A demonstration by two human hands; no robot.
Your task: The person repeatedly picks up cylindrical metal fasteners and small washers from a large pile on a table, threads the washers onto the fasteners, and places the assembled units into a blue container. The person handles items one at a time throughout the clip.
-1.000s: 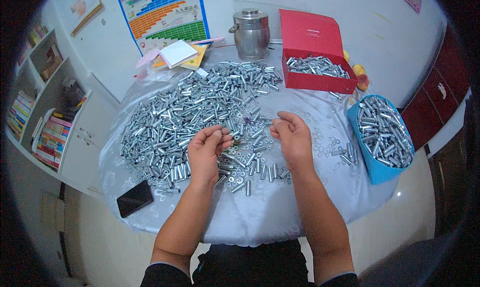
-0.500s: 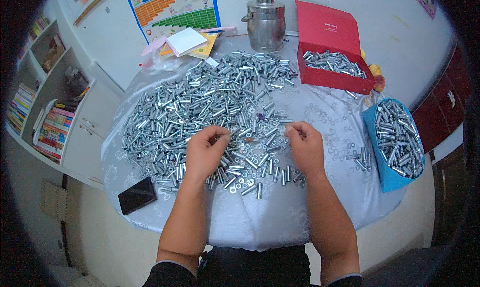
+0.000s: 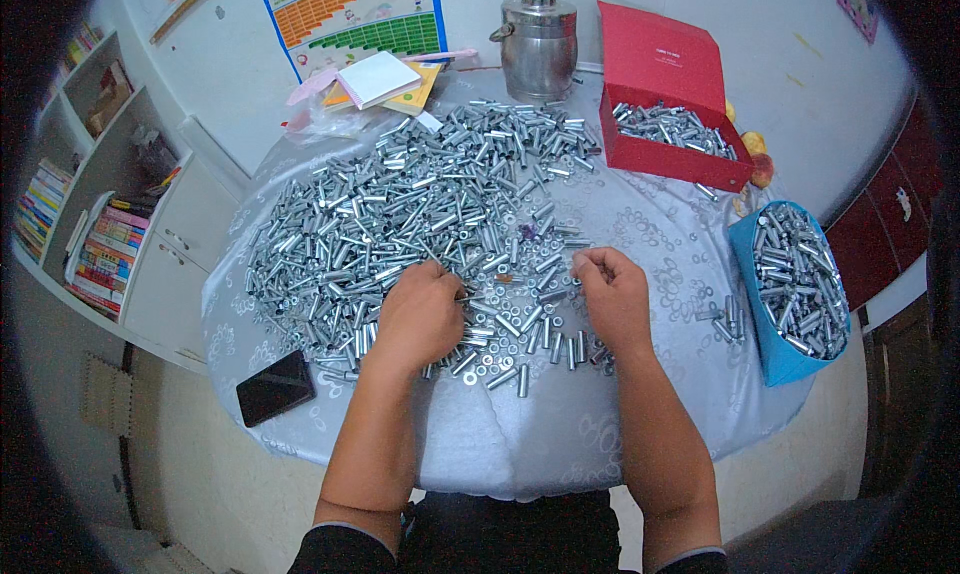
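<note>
A broad heap of shiny metal sleeves and bolts (image 3: 350, 229) covers the middle and left of the round table. My left hand (image 3: 420, 312) is at the heap's near edge, back up, with curled fingers reaching in among the pieces; what they hold is hidden. To its right, my right hand (image 3: 612, 296) is raised with thumb and forefinger pinched together. Something small may be between those fingertips, but I cannot make it out. Between the hands lie loose washers (image 3: 497, 359) and short metal sleeves (image 3: 523, 380), some standing on end.
A red box (image 3: 680, 164) and a blue fabric bin (image 3: 765, 309), both holding metal pieces, stand on the right. A steel pot (image 3: 540, 54) and a stack of notebooks (image 3: 380, 81) are at the back. A black phone (image 3: 275, 390) lies at the near left edge.
My left hand has turned back-up and dipped toward me, its fingers now down in the heap instead of pinched above it. My right hand has stayed nearly in place, still pinched.
</note>
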